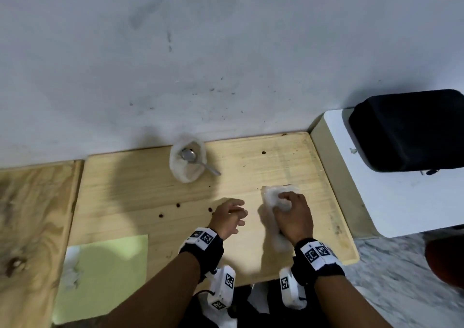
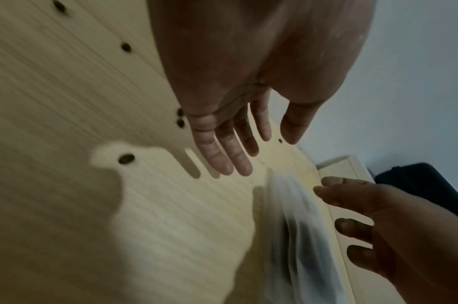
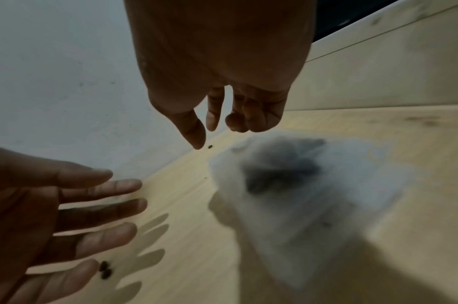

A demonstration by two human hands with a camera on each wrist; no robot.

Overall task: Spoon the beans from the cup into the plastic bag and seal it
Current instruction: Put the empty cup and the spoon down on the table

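A white cup (image 1: 187,166) stands at the back of the wooden board (image 1: 140,189) by the wall, with a metal spoon (image 1: 194,158) resting in it. The translucent plastic bag (image 1: 272,195) lies on the board with dark beans inside; it is blurred in both wrist views (image 2: 295,218) (image 3: 300,185). My right hand (image 1: 288,209) hovers over the bag, fingers loose and holding nothing (image 3: 222,125) (image 2: 365,216). My left hand (image 1: 231,214) is just left of the bag, fingers spread and empty (image 2: 235,160) (image 3: 74,214).
Loose beans (image 1: 178,205) lie scattered on the board near the left hand (image 2: 126,158) (image 3: 104,272). A black case (image 1: 406,129) sits on a white surface (image 1: 381,202) at the right. A green sheet (image 1: 105,272) lies front left. The wall (image 1: 226,51) backs the board.
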